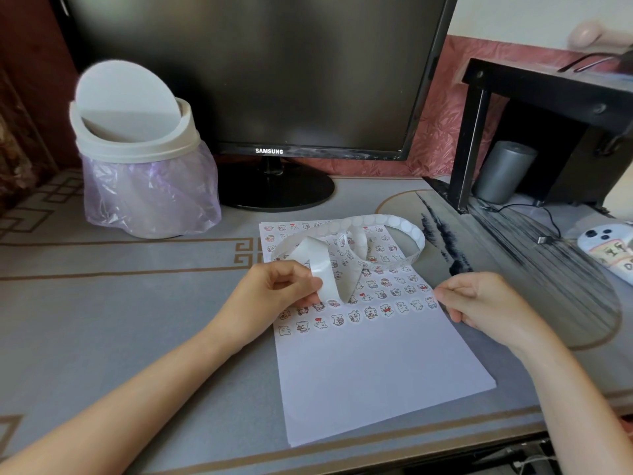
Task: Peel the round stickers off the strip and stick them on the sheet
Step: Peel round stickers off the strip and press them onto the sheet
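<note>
**Sticker strip loops over the paper**

The left hand (274,289) pinches one end of the white strip (383,224) between thumb and fingers. The strip loops up and curls over the top of the sheet (370,371). The sheet lies flat on the grey desk (137,320), with rows of little round stickers (370,311) on its top half. The right hand (486,306) is curled at the sheet's right edge. I cannot tell if it holds anything.

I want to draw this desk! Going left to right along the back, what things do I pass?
First the white bin with its purple bag → black monitor → grey cylinder → white phone at the right edge.
</note>
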A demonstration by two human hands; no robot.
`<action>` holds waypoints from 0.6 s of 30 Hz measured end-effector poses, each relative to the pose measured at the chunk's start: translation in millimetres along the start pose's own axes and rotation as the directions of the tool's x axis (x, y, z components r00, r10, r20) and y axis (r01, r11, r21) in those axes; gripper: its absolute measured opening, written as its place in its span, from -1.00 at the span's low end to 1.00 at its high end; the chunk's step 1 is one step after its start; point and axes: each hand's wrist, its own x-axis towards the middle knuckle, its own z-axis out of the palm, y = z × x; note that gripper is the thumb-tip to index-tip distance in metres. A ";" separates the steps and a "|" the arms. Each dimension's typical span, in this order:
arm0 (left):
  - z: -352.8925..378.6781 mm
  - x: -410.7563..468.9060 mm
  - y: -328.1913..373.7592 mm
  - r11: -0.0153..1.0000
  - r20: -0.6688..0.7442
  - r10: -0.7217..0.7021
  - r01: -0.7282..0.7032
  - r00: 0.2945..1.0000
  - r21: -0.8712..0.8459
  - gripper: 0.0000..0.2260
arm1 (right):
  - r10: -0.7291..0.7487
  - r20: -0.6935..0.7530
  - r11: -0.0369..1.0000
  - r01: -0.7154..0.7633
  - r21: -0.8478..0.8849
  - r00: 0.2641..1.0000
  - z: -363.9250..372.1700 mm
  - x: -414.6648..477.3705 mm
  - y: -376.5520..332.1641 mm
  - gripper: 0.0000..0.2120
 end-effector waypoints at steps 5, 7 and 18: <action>-0.6 -0.1 -0.6 1.000 0.002 -0.001 0.001 1.000 -0.018 -0.86 | -0.012 -0.082 0.997 0.018 0.072 0.997 1.0 0.4 0.3 -0.87; -0.9 0.1 -0.4 1.000 0.003 0.003 -0.003 1.000 -0.031 -0.86 | -0.044 -0.136 0.991 0.061 0.121 0.990 4.4 -0.5 -2.5 -0.90; -1.0 -3.4 9.9 0.977 -0.076 0.112 -0.123 0.991 -0.175 -0.88 | -0.478 0.002 0.873 0.474 0.113 0.878 60.6 -18.3 -73.4 -0.96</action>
